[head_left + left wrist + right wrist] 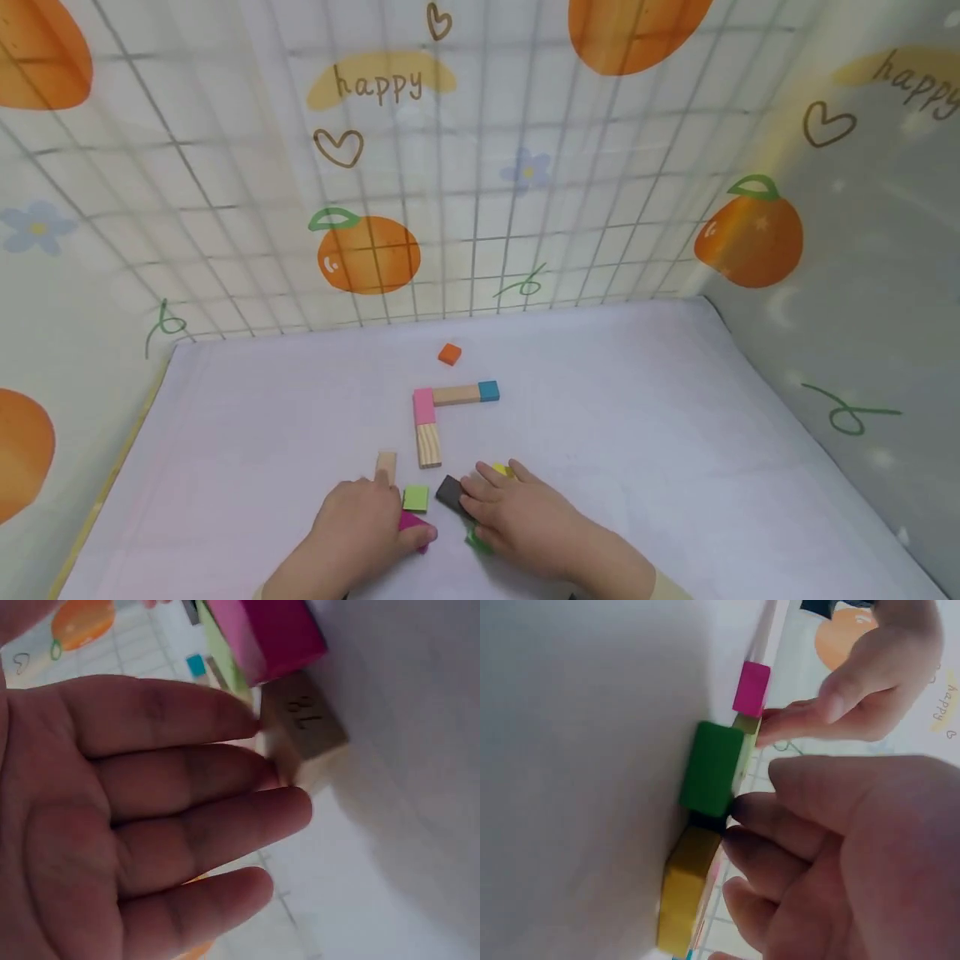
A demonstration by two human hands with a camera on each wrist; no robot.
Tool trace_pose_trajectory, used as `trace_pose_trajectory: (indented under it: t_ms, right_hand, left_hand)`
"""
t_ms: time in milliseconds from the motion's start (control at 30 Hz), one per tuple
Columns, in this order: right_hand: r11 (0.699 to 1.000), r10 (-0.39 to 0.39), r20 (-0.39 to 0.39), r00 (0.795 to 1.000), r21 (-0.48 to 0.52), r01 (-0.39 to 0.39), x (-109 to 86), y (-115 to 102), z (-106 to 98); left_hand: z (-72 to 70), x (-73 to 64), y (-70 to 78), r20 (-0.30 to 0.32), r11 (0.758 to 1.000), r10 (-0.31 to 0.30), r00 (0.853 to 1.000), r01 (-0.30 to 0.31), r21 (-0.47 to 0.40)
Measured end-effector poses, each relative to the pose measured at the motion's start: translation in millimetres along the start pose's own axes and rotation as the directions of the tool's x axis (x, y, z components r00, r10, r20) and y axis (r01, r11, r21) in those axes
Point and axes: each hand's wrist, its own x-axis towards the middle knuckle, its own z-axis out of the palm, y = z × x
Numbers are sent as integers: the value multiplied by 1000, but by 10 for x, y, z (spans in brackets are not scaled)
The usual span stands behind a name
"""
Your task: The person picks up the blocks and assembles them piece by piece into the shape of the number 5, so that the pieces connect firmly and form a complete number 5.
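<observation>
My left hand (360, 529) lies low over the cloth, its fingers fairly straight. Its fingertips touch a plain wooden block (386, 465) with a printed mark, seen up close in the left wrist view. By the thumb is a magenta block (412, 522), partly covered. A light green block (416, 498) lies between the hands. My right hand (525, 512) spreads over a black block (452, 493), fingertips on it. Partly under that hand are a green block (714, 769) and a yellow block (686, 892), both plainer in the right wrist view.
Beyond the hands, blocks form an L: a striped wooden block (428, 446), a pink block (424, 407), a plain wooden one (456, 395) and a blue block (489, 391). Farther back lies an orange block (450, 354). Printed curtains over a wire grid (480, 192) border the white cloth (637, 400).
</observation>
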Motion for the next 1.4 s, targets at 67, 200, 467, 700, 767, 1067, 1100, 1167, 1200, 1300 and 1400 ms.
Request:
trace_pose_trajectory:
  t_ms: [67, 200, 467, 700, 767, 1067, 1100, 1167, 1200, 1300, 1400]
  right_hand:
    - [1000, 8, 3, 1000, 20, -8, -46, 13, -7]
    - [999, 23, 13, 1000, 45, -24, -115, 48, -42]
    - [996, 79, -14, 997, 29, -79, -239, 116, -131]
    - [994, 107, -92, 990, 34, -104, -341, 135, -177]
    - [993, 117, -97, 988, 29, -115, -328, 131, -171]
    - [979, 184, -23, 983, 89, -181, -186, 210, -31]
    - [979, 187, -21, 982, 91, -184, -172, 223, -8]
    - [979, 189, -35, 981, 84, -186, -156, 247, 29]
    - [980, 191, -48, 980, 71, -188, -153, 258, 42]
    - [979, 204, -80, 976, 34, -202, -145, 276, 64]
    - [977, 213, -87, 973, 15, -212, -128, 273, 67]
  left_hand:
    - [0, -27, 16, 27, 1000, 26, 999, -26, -4]
    - [-4, -75, 81, 82, 992, 122, 989, -120, -34]
    - [71, 9, 306, 154, 931, 363, 919, -352, -94]
    - [229, 252, 448, 43, 862, 507, 861, -504, -56]
    - [226, 292, 484, 40, 863, 505, 862, -504, -38]
    - [184, 200, 526, 46, 891, 449, 892, -451, 56]
    - [181, 165, 522, 49, 894, 442, 896, -444, 65]
    - [168, 100, 516, 59, 893, 438, 897, -442, 84]
    - [161, 72, 516, 56, 888, 447, 893, -451, 93]
    - [145, 26, 530, 48, 877, 467, 883, -469, 104]
    - [149, 18, 544, 55, 885, 455, 889, -458, 87]
